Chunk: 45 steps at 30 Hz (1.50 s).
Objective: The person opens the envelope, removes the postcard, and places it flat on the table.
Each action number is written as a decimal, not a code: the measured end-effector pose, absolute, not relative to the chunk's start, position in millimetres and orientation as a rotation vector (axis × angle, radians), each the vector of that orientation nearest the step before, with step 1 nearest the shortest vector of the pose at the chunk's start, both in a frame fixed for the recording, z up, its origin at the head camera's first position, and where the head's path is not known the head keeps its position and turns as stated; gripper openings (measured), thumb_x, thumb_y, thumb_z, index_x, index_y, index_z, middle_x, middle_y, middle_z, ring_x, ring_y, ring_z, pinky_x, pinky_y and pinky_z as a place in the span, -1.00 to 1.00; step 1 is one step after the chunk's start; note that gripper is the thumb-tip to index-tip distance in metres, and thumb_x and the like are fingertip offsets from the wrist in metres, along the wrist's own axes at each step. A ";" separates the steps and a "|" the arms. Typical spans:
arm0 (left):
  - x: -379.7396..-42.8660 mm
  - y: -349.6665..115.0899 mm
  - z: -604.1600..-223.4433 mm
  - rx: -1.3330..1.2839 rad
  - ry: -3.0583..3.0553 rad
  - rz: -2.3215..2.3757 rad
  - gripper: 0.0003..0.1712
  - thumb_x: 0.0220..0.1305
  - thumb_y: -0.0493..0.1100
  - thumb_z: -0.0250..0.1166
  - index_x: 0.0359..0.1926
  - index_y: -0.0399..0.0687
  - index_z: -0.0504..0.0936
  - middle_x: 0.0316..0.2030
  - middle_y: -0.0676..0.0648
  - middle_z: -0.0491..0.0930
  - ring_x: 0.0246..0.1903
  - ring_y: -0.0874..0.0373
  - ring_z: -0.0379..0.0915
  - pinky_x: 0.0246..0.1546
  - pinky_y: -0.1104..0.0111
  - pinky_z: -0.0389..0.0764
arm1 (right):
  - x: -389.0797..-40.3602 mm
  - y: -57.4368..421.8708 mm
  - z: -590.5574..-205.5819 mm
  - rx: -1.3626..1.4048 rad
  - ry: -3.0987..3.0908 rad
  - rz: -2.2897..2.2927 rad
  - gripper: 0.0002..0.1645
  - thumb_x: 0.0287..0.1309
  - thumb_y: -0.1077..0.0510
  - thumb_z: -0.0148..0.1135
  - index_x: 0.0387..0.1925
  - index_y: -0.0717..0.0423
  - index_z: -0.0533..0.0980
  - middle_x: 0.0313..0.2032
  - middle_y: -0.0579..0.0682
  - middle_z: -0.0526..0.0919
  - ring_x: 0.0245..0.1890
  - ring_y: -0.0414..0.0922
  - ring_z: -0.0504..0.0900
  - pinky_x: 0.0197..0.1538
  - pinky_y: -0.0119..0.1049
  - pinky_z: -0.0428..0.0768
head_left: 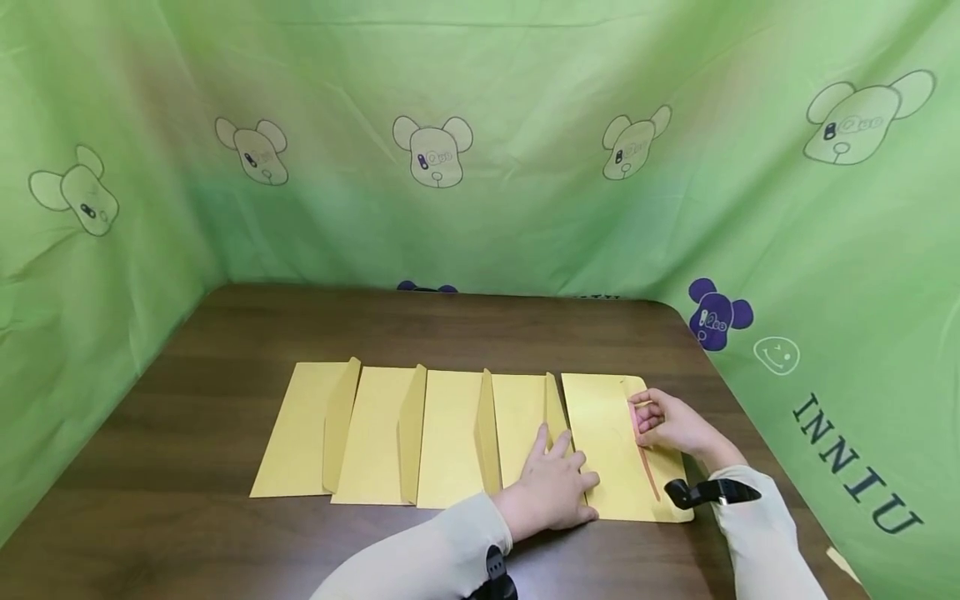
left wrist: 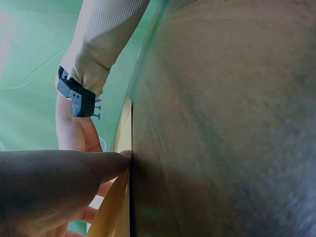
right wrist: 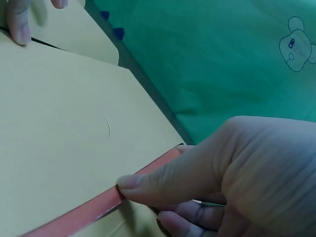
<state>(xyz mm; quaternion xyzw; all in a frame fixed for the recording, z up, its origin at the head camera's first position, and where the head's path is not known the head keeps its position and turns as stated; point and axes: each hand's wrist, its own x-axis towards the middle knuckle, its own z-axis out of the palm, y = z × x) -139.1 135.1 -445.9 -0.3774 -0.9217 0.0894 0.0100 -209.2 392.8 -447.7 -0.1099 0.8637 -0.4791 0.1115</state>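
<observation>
My left hand (head_left: 551,492) rests with spread fingers on the yellow paper envelopes, across the border between the rightmost envelope (head_left: 600,450) and the one beside it (head_left: 517,417). In the left wrist view its thumb (left wrist: 116,163) touches an envelope's edge near the tabletop. At the right, my right hand (head_left: 678,429) pinches a narrow pinkish-red paper strip (right wrist: 74,215) along the mouth of the rightmost envelope, thumb on top and the other fingers partly hidden beneath. How far the strip reaches inside cannot be seen.
Three more yellow envelopes (head_left: 307,425) lie in the row to the left, their flaps partly raised. The row lies on a dark wooden table (head_left: 150,467). Green printed cloth (head_left: 525,233) hangs behind and at both sides.
</observation>
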 end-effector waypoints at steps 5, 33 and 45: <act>-139.6 134.5 -448.4 -1.180 -2.885 0.279 -0.49 0.26 0.50 0.09 0.18 0.65 0.52 0.17 0.31 0.47 0.42 0.10 0.09 0.41 -0.02 -0.01 | -208.8 391.3 -450.7 -0.289 2.523 -1.420 -0.24 -0.17 0.62 0.30 0.14 0.63 0.23 -0.34 0.14 0.55 -0.39 -0.15 0.54 -0.35 -0.37 0.61; -141.3 132.7 -454.3 -1.175 -2.877 0.260 -0.48 0.27 0.49 0.07 0.20 0.63 0.51 0.20 0.29 0.45 0.43 0.07 0.08 0.41 0.00 -0.01 | -210.5 385.3 -447.2 -0.029 2.639 -1.449 -0.25 -0.22 0.56 0.17 0.17 0.63 0.30 -0.44 0.03 0.53 -0.49 -0.14 0.48 -0.48 -0.34 0.51; -141.5 134.1 -450.8 -1.179 -2.889 0.259 -0.49 0.28 0.49 0.07 0.19 0.63 0.52 0.19 0.30 0.45 0.43 0.08 0.08 0.41 0.01 0.01 | -206.0 389.1 -446.0 0.049 2.615 -1.429 -0.20 -0.10 0.56 0.13 0.30 0.57 0.24 -0.28 0.16 0.48 -0.43 -0.07 0.47 -0.47 -0.29 0.56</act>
